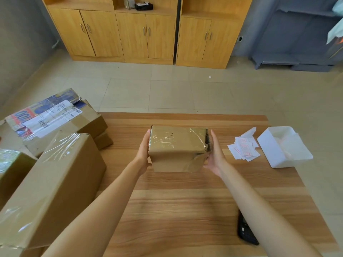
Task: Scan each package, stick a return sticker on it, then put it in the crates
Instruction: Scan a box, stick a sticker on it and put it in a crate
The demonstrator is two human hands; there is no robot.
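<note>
A small brown cardboard package (176, 147) wrapped in clear tape sits at the middle of the wooden table (185, 201). My left hand (143, 153) presses flat against its left side. My right hand (214, 154) presses its right side, fingers straight. White return stickers with red print (243, 149) lie loose on the table to the right of the package. A black handheld scanner (246, 231) lies near the table's front right, partly hidden under my right forearm.
A white plastic tray (284, 147) stands at the table's right edge beside the stickers. On the left, a large taped cardboard box (50, 184) sits close by, with several more parcels (55, 117) stacked behind it. Wooden cabinets (144, 34) line the far wall across tiled floor.
</note>
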